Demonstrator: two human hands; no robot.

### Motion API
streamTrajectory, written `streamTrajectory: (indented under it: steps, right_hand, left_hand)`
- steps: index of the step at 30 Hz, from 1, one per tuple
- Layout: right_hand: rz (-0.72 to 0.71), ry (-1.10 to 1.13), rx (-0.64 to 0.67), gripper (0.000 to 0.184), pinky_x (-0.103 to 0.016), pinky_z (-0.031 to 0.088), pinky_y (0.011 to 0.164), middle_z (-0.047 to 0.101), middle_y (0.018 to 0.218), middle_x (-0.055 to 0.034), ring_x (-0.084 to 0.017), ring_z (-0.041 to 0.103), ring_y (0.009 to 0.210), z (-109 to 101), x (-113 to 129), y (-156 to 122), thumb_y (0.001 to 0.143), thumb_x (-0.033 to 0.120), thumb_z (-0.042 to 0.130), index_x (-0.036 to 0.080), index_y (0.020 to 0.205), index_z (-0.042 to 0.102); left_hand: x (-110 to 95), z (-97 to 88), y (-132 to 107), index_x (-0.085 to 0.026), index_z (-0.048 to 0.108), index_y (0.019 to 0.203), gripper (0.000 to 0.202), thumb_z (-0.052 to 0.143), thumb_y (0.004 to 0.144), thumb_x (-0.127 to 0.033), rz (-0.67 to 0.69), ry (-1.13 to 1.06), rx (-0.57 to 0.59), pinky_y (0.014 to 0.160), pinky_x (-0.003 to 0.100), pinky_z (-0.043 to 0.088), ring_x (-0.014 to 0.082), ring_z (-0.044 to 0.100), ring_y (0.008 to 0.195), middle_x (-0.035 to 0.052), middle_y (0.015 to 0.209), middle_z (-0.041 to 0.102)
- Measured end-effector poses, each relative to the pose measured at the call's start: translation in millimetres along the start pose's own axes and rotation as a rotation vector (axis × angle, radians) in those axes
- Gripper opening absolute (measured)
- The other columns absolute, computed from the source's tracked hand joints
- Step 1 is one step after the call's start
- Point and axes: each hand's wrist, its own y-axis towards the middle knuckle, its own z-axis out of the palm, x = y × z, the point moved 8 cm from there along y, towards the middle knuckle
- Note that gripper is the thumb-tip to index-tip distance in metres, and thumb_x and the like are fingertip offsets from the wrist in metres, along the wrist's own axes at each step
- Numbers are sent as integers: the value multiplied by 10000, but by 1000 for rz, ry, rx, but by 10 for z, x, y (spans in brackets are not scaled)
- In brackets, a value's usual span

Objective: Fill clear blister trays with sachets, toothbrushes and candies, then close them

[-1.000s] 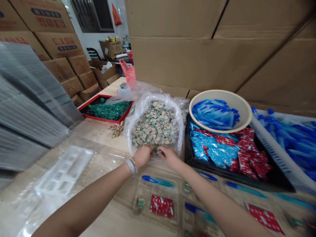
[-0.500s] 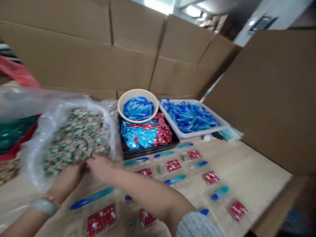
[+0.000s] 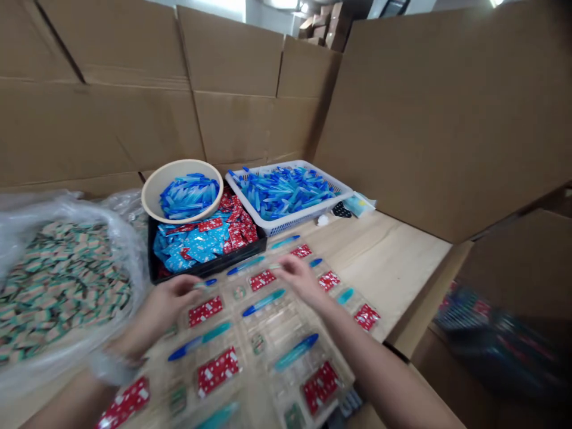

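My left hand [image 3: 167,301], a clear band on its wrist, is pinched over the far left part of the clear plastic trays [image 3: 272,325]. A small pale-green piece shows at its fingertips, blurred. Farther right, my right hand [image 3: 297,277] pinches a similar small piece above a tray's far compartments. The trays hold blue-and-turquoise pens [image 3: 263,302], red patterned packets [image 3: 218,370] and, in some compartments, small green squares [image 3: 258,342]. Left of my left hand, a clear plastic bag [image 3: 138,280] gapes around a heap of small green-and-tan pieces [image 3: 71,280].
Behind the trays stand a black crate [image 3: 210,266] of blue and red packets, a cream bowl [image 3: 149,189] of pens resting on it, and a white basket [image 3: 290,221] of pens. Cardboard walls [image 3: 241,125] close off the back and right. The wooden table [image 3: 402,244] ends at the right.
Both hands have left the heap of small pieces and moved right, over the trays, drawing apart. The view has swung right.
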Motion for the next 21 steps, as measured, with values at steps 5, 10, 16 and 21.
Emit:
streamTrajectory:
  steps: [5, 10, 16, 21]
  right_hand:
    - [169, -40, -299, 253, -271, 423, 632, 584, 689, -5, -136, 526, 650, -1651, -409, -683, 614, 373, 649, 163, 735, 574]
    - [262, -41, -277, 268, -268, 423, 611, 582, 717, -25, -140, 522, 650, -2022, -751, -1211, 644, 386, 624, 160, 778, 570]
    - [98, -311, 65, 165, -263, 412, 618, 527, 759, -34, -139, 498, 678, -1698, -704, -1296, 723, 301, 545, 169, 805, 601]
    - [0, -528, 414, 118, -250, 402, 672, 502, 821, -42, -140, 499, 744, -1317, -615, -1290, 748, 144, 488, 177, 785, 594]
  left_hand:
    - [-956, 1713, 192, -112, 584, 713, 95, 573, 631, -160, 107, -228, 243, 584, 207, 412, 118, 535, 630, 15, 682, 606]
    - [-1138, 2478, 235, -110, 578, 766, 107, 550, 662, -104, 106, -49, 248, 572, 206, 389, 108, 510, 623, 14, 684, 583]
    - [-1345, 2543, 161, -136, 573, 763, 145, 474, 684, -66, 238, 340, 181, 635, 250, 390, 145, 522, 696, 34, 724, 580]
    - [-1474, 2585, 119, -117, 591, 734, 187, 428, 697, -35, 296, 520, 195, 671, 254, 399, 158, 546, 747, 91, 822, 582]
